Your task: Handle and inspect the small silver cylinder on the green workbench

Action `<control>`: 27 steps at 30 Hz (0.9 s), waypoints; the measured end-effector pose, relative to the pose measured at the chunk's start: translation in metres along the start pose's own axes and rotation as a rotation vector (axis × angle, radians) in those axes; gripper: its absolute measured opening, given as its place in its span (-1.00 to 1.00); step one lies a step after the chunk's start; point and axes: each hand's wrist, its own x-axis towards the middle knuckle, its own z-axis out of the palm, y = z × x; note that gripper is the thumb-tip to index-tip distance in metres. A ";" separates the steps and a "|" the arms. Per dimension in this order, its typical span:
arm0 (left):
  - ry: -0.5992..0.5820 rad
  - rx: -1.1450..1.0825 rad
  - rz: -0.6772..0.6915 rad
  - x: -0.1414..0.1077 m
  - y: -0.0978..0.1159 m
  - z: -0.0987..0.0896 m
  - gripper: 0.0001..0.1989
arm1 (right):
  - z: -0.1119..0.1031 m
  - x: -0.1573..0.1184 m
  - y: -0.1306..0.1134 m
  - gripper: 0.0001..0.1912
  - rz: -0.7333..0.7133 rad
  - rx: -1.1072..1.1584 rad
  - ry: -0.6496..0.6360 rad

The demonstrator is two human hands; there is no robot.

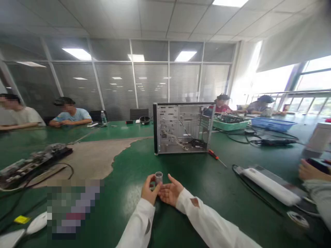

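Note:
A small grey metal cylinder (159, 177) with an open top stands upright between the thumb and fingers of my left hand (150, 189). Beside it on the right, my right hand (171, 191) is turned palm up with its fingers spread, close to the left fingertips and holding nothing. Beyond both hands, an open computer case (182, 129) stands on the green table (137, 165), with cables lying inside. A red-handled screwdriver (214, 155) lies by the case's lower right corner.
At the right lie a white power strip (271, 186) and cables; a person's hand (314, 170) holds something dark. Green (230, 124) and blue (271, 124) baskets stand behind. Electronic parts (36, 162) lie at left. Several people sit around the table.

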 end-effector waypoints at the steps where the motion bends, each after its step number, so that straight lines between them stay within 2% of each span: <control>1: -0.022 -0.016 -0.008 0.001 0.001 -0.002 -0.64 | 0.001 -0.001 0.000 -0.37 -0.002 0.001 -0.004; 6: -0.053 -0.135 -0.043 0.005 0.000 -0.006 -0.63 | 0.005 -0.006 0.001 -0.48 -0.058 0.051 0.017; 12: 0.076 -0.250 -0.095 0.009 -0.011 -0.002 -0.63 | 0.007 -0.009 0.002 -0.63 -0.154 0.101 0.064; 19: 0.095 -0.093 -0.077 0.009 -0.015 -0.003 -0.64 | 0.004 -0.004 0.004 -0.74 -0.317 0.075 0.118; 22: 0.058 0.032 -0.030 0.008 -0.016 -0.003 -0.65 | 0.001 0.001 0.007 -0.69 -0.433 -0.011 0.137; 27: 0.047 0.299 0.128 0.007 -0.017 -0.003 -0.75 | -0.009 0.012 0.008 -0.56 -0.613 -0.219 0.211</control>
